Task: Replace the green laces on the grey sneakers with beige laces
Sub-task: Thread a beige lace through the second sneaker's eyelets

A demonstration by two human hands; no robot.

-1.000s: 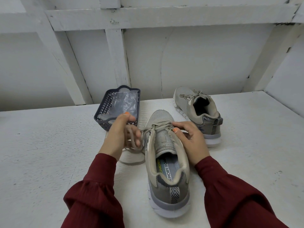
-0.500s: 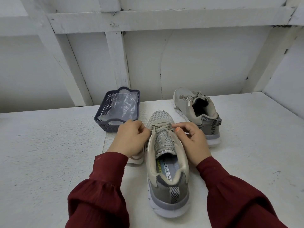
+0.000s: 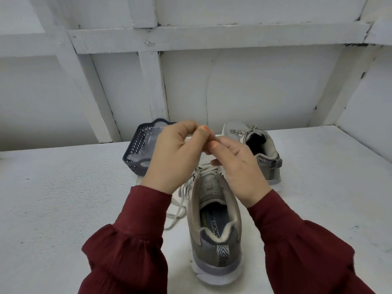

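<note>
Centrally, left hand (image 3: 176,153) and right hand (image 3: 239,170) meet fingertip to fingertip above the near sneaker (image 3: 214,236). Both pinch the beige lace (image 3: 179,210), whose slack trails at the shoe's lower left. Far sneaker (image 3: 270,147) stands upper right, laced. Insole print reads "MEMORY FO"; the remainder is hidden.

Single head-worn wide-angle view, set above the near edge of the white table (image 3: 63,198), facing forward and down toward the white framed wall (image 3: 254,85), which fills the upper half of the frame. Range is close: both sleeves enter from the bottom corners, and the left hand (image 3: 176,158) and right hand (image 3: 237,168) meet at mid-frame on a beige lace (image 3: 180,209), above the near grey sneaker (image 3: 214,240). The dark basket (image 3: 135,151) and far sneaker (image 3: 261,149) sit just above centre.
</note>
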